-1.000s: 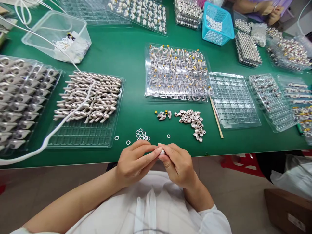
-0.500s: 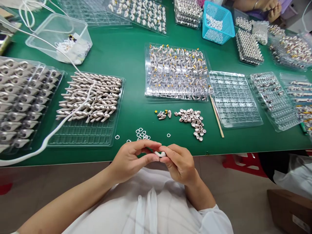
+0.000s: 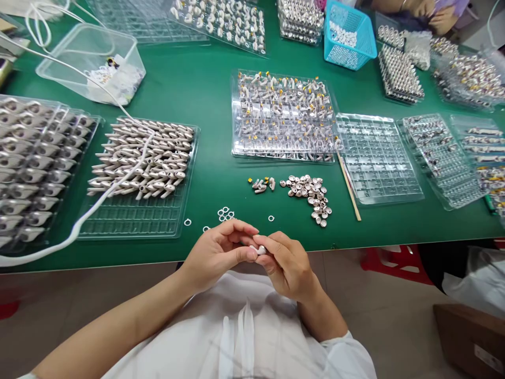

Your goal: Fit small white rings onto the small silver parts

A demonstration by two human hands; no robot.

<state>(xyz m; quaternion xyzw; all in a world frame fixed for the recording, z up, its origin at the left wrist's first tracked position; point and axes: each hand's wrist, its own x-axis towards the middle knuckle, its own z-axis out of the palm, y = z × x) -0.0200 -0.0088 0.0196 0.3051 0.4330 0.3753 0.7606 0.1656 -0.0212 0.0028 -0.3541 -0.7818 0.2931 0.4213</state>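
Observation:
Between my two hands, just off the table's front edge, is a small white earbud housing [image 3: 259, 250]. My left hand [image 3: 221, 252] pinches its stem end with thumb and fingers. The fingertips of my right hand [image 3: 287, 263] close on its rounded end, hiding part of it. Just beyond my hands lie several small white rings [image 3: 225, 213], and one ring [image 3: 271, 218] lies apart. Farther back are a few earbud pieces with yellow tabs [image 3: 260, 185] and a loose pile of beige round caps [image 3: 310, 195].
A clear tray of earbud parts [image 3: 284, 118] stands mid-table, with another clear tray [image 3: 379, 158] and a thin stick [image 3: 349, 189] at its right. Leftward, a white cable [image 3: 84, 223] crosses a tray of beige stems [image 3: 142, 158]. A blue basket [image 3: 349, 52] and another person's hands [image 3: 442, 20] are at the back.
The earbud housing stays in both hands, with the fingers shifting slightly around it. The whole view has moved a little. At the back, the other person's hands have shifted.

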